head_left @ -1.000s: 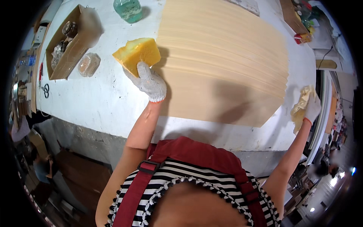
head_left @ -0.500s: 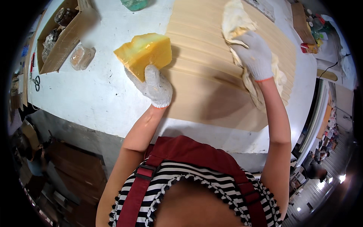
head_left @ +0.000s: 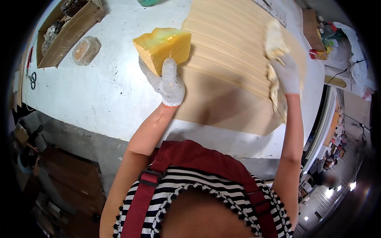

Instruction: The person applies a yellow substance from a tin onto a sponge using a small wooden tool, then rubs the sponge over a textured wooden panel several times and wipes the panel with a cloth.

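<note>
My left hand (head_left: 171, 85), in a pale knitted glove with an orange cuff edge, holds a chunky yellow block (head_left: 168, 47) from below, thumb against its near face. The block has a paler, shiny top and hangs over the left edge of a tan, ridged sheet (head_left: 226, 75). On the sheet's right part, my gloved right hand (head_left: 286, 75) is closed on a crumpled cream cloth (head_left: 274, 41). The cloth trails toward me along the sheet, its folds partly hidden under the hand. Motion blurs this hand a little.
The white table (head_left: 99, 91) bears a cardboard box (head_left: 75, 37) with wrapped dark things, a clear wrapped lump (head_left: 86, 50), black scissors (head_left: 33, 80) and a green container (head_left: 149, 2). At the far right lies clutter beside another cardboard box (head_left: 311, 29). People are in the background.
My right hand has swept the cloth rightward across the sheet. The left hand with the yellow block appears slightly farther right and up, while the whole view has shifted a little.
</note>
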Tool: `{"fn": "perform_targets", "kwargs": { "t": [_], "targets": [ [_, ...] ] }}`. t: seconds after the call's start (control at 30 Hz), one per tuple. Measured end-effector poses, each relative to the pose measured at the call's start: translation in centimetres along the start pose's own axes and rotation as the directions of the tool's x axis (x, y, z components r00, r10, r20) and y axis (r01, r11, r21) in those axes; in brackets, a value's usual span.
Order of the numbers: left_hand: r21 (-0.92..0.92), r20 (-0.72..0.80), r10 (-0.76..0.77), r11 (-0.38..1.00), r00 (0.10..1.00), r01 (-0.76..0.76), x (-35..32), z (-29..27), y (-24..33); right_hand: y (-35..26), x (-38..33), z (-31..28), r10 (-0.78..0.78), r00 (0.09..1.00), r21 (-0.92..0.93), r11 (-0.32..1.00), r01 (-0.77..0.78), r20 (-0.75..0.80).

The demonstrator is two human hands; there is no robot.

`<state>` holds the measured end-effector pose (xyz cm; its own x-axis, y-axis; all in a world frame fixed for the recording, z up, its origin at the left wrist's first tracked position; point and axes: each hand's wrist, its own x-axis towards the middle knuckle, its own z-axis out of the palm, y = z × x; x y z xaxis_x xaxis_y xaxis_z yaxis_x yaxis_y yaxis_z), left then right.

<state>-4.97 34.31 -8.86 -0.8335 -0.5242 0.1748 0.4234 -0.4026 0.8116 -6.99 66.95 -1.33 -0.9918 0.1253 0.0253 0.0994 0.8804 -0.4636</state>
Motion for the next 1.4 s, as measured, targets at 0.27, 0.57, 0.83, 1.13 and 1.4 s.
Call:
{"fn": "perform_targets", "kwargs": {
  "t": [0.27,0.57,0.83,1.13,1.4],
  "targets": [
    [0.04,0.079,-0.001,0.999,0.997,-0.002,0.5,-0.9,0.5,-2.1,-19.8,-8.7,0.372,0.924,0.295,0.876,-0.382,0.091],
    [0.056,0.082,-0.289,0.957,0.954,0.285,-1.8,0.7,5.0,-9.8,-19.0,4.2,-0.331,0.885,0.18,0.941,0.286,0.326],
    [0.131,0.404,-0.711,0.667,0.575,0.733,-5.4,3.2,8.0,-10.5,-14.7,3.6,-0.119,0.975,0.82,0.566,-0.088,0.187],
    [0.207,0.461,-0.643,0.748,0.611,0.631,-6.2,2.4,5.4,-10.9,-11.8,3.7,0.237,0.936,0.925,0.214,-0.313,0.262],
    [0.702,0.46,-0.157,0.666,0.874,-0.25,-0.2,-2.6,4.2,-11.8,-2.7,1.6,-0.162,0.926,0.101,0.973,0.207,-0.34]
  ]
}}
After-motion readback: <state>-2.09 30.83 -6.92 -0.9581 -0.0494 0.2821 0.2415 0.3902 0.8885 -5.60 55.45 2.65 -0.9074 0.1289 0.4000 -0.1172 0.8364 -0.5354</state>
